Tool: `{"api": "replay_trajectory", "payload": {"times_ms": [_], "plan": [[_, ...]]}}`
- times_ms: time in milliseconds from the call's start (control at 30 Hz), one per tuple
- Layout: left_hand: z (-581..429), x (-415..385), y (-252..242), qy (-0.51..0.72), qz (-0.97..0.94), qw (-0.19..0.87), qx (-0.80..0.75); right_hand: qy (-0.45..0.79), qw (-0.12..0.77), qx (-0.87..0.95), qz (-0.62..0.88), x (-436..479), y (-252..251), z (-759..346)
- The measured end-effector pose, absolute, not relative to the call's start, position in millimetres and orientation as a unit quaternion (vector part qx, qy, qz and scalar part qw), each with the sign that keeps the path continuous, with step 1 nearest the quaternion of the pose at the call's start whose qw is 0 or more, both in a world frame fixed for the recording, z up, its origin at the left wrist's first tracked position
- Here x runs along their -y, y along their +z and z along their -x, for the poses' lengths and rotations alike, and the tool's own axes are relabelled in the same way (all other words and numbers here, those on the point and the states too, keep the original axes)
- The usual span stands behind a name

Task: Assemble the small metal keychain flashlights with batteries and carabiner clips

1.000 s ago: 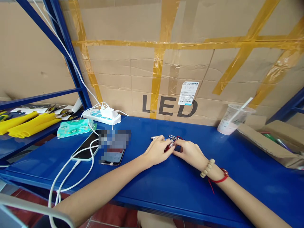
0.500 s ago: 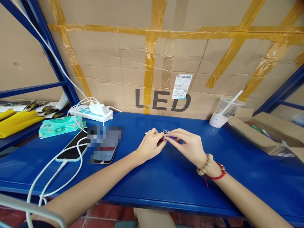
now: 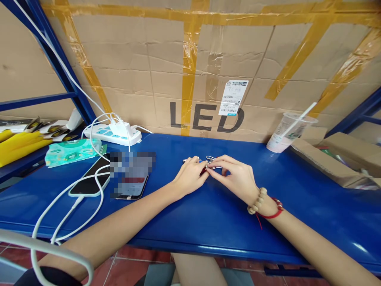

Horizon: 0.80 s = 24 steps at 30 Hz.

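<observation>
My left hand (image 3: 190,174) is closed around a small dark-red and silver object (image 3: 203,171), mostly hidden by the fingers. A dark tip sticks out past the knuckles on the far left side. My right hand (image 3: 233,171) pinches the near end of the same object between thumb and forefinger. Just beyond the fingertips, a silver metal loop or clip (image 3: 210,158) shows, with a thin metal piece partly behind the right hand. Whether these join the held object, I cannot tell. Both hands meet above the blue table (image 3: 190,222).
Left stand two phones, one lit (image 3: 131,188) and one dark (image 3: 89,178), among white cables, a power strip (image 3: 119,137) and a green tissue pack (image 3: 71,153). A plastic cup with a straw (image 3: 282,139) and an open cardboard box (image 3: 327,163) stand right. A large LED carton (image 3: 143,87) backs the table.
The camera view has shifted slightly, so the carton and its label sit higher. Both hands keep nearly the same hold, the right fingertips still at the object.
</observation>
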<state>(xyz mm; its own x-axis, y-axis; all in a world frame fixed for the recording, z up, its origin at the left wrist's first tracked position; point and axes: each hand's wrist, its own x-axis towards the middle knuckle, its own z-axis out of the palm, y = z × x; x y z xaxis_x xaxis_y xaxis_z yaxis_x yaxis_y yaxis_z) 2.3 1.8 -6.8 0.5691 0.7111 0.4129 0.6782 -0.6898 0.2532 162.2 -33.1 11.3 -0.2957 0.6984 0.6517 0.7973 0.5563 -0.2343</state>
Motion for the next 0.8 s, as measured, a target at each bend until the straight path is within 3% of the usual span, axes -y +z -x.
{"api": "replay_trajectory", "payload": {"times_ms": [433,800], "plan": [[-2,-3,-8,0.267,-0.876,0.032,-0.4,-0.051,0.413,0.774,0.476,30,13,-164],[-2,-2,-5,0.281,-0.864,0.07,-0.412,-0.039,0.361,0.829,0.425,26,13,-172]]}}
